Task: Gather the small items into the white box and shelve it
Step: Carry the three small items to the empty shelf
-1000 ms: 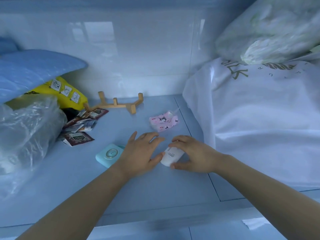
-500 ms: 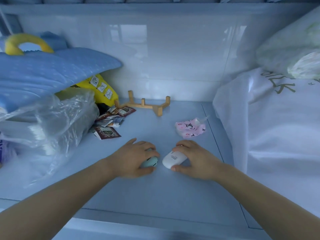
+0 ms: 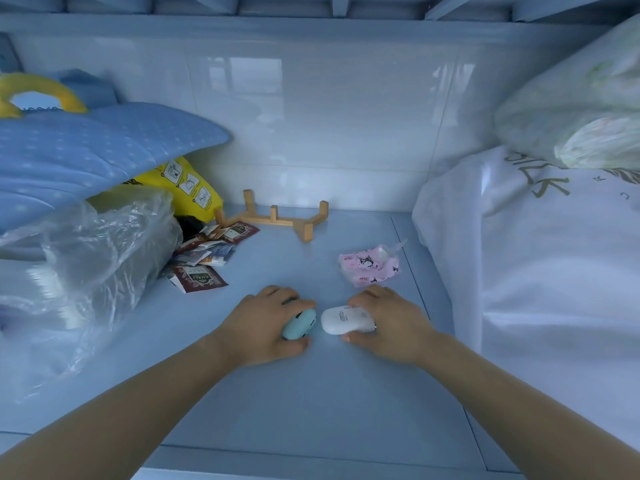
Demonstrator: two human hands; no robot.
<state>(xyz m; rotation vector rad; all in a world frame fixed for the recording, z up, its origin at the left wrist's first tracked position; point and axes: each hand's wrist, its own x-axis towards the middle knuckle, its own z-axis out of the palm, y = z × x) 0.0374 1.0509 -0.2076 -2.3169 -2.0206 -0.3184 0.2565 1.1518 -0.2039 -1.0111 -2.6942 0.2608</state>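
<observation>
On the pale blue shelf (image 3: pixel 311 393), my left hand (image 3: pixel 263 327) grips a small teal rounded gadget (image 3: pixel 299 323) with fingers curled over its top. Just to its right, my right hand (image 3: pixel 391 323) holds a small white tube-like bottle (image 3: pixel 343 320) lying on its side. A pink printed tissue pack (image 3: pixel 369 268) lies behind my right hand. Several dark red and white sachets (image 3: pixel 204 261) are scattered at the left. No white box is in view.
A wooden rack (image 3: pixel 280 218) lies by the back wall. A clear plastic bag (image 3: pixel 86 271), a yellow bag (image 3: pixel 183 188) and a blue quilted cushion (image 3: pixel 97 150) crowd the left. A large white fabric bag (image 3: pixel 554 271) fills the right side.
My left hand moved from lying beside the teal gadget to closing over it. My right hand kept hold of the white bottle. The camera view shifted left and back.
</observation>
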